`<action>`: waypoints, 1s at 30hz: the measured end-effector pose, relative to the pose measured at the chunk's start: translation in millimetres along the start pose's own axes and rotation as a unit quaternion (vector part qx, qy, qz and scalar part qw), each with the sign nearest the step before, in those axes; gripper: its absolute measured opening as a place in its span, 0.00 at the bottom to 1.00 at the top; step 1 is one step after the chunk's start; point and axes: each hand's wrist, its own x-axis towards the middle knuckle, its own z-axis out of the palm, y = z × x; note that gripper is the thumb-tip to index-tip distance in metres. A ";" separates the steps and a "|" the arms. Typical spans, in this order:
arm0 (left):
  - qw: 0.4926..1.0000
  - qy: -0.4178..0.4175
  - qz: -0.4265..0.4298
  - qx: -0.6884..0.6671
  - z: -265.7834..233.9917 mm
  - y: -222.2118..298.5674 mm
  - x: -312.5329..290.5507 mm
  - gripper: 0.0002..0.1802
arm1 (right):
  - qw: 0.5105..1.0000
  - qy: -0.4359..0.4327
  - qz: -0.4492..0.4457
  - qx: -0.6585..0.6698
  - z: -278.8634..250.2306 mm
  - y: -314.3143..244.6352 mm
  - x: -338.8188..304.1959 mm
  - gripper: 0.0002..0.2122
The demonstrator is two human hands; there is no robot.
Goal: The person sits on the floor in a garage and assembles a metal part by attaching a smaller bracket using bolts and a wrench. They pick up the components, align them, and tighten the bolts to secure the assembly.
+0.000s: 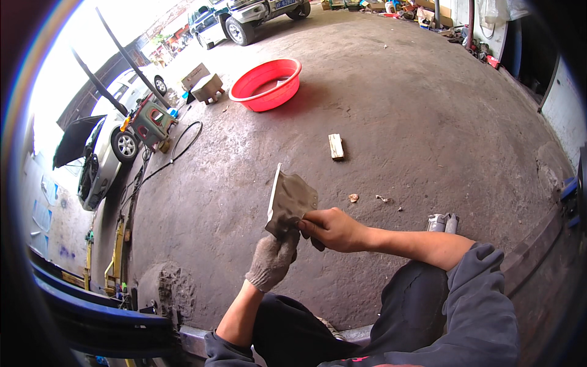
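Note:
A thin, dull grey metal plate (290,199) with a bent pale edge is held up over the concrete floor, in front of my knees. My left hand (271,259), in a grey knit glove, grips the plate's lower corner from below. My right hand (330,229) is bare and pinches the plate's lower right edge, with the fingers folded over it. Both forearms come up from dark sleeves at the lower edge.
A red plastic basin (267,84) stands on the floor farther off. A small wooden block (335,147) lies between it and me. Two grey cylinders (443,222) rest by my right arm. Cars (110,153), a cardboard box (195,76) and a hose (180,144) are at the left.

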 end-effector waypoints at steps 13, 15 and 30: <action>0.992 -0.108 -0.056 -0.021 -9.5 6.0 -2.5 0.19 | 0.958 -0.039 -0.144 -0.244 -26.3 -2.2 0.2 0.14; 0.973 -0.219 -0.070 0.028 -21.5 -6.5 -1.6 0.19 | 0.923 -0.168 -0.151 -0.311 -26.4 -9.6 -4.4 0.14; 0.991 -0.107 -0.051 -0.057 -15.0 -2.8 1.0 0.22 | 0.971 -0.017 -0.133 -0.196 -2.8 -12.0 -7.7 0.16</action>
